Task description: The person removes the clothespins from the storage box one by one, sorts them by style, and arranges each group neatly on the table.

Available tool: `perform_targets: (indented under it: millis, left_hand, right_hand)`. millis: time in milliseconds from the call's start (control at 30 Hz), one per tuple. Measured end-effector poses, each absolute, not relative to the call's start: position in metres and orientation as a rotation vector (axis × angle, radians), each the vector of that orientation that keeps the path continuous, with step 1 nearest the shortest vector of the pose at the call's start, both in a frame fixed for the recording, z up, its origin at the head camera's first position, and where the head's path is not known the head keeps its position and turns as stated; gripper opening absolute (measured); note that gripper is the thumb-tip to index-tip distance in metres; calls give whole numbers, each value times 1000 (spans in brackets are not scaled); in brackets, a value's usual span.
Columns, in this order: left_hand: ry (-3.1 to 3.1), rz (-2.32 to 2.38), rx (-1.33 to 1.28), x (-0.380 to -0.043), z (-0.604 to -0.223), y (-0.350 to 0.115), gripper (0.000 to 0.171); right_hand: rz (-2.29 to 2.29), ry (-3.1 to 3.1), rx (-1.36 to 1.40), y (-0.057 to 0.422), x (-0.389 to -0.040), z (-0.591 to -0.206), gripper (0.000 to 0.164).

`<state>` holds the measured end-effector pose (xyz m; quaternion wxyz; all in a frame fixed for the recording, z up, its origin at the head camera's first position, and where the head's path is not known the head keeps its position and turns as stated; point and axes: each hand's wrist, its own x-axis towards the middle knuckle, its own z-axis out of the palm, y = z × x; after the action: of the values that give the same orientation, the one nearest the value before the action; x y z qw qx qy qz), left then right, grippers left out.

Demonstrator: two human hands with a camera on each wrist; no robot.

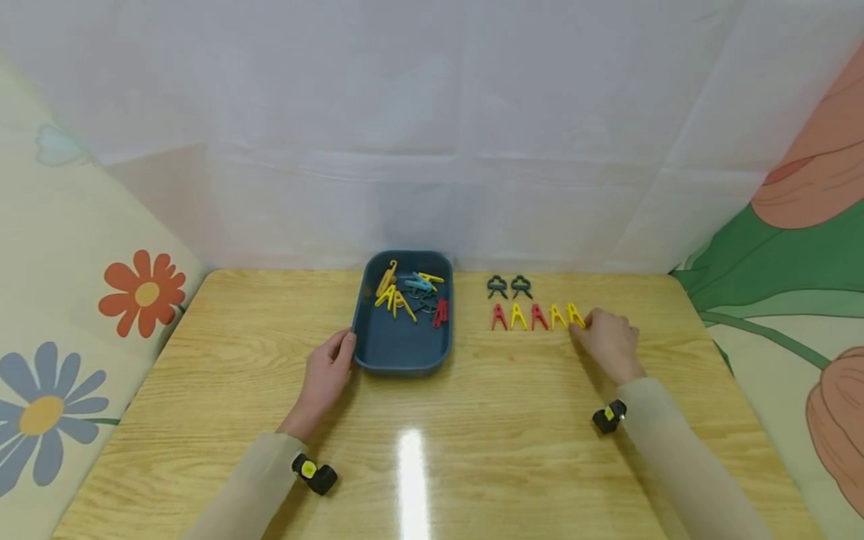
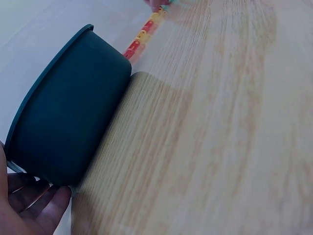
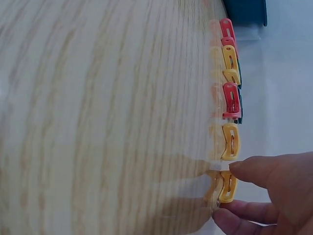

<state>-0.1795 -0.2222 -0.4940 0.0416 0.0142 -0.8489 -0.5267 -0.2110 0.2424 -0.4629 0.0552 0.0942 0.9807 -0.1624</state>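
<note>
My left hand holds the near left rim of a dark blue plastic tub, thumb at the rim and fingers against the outer wall. Inside the tub lie yellow clothespins, a light blue clothespin, a red clothespin and several dark clips. To the right, red and yellow clothespins stand in a row on the table. My right hand pinches the yellow clothespin at the row's right end between thumb and fingers. Its neighbour is another yellow clothespin.
Two dark green clips sit behind the row's left part. The wooden table ends at a white sheet along the back. Flower-printed cloth hangs at both sides.
</note>
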Motion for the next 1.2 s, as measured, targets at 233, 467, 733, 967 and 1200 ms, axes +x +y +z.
perform_targets:
  millis: [233,467,733,967,1200]
  left_hand:
    - [-2599,-1640,65,-179,-492,-221,45]
    - [-2617,-1643,71,-178,-493,-222,46]
    - [-2632,-1620,62,-180,-493,-222,49]
    - [-2635,-1593,58,-180,-493,-222,47]
    - [-2609,-1603,52,-180,-493,-222,46]
  right_hand:
    - [-505,2971,289,243,-211,-463,43]
    - [-535,3032,237,245,-210,-460,43]
    - [-541,3105,118,229,-212,-446,40]
    - [-636,3090,4,205,-218,-436,37]
    - [-653,3123,-142,174,-225,-427,33]
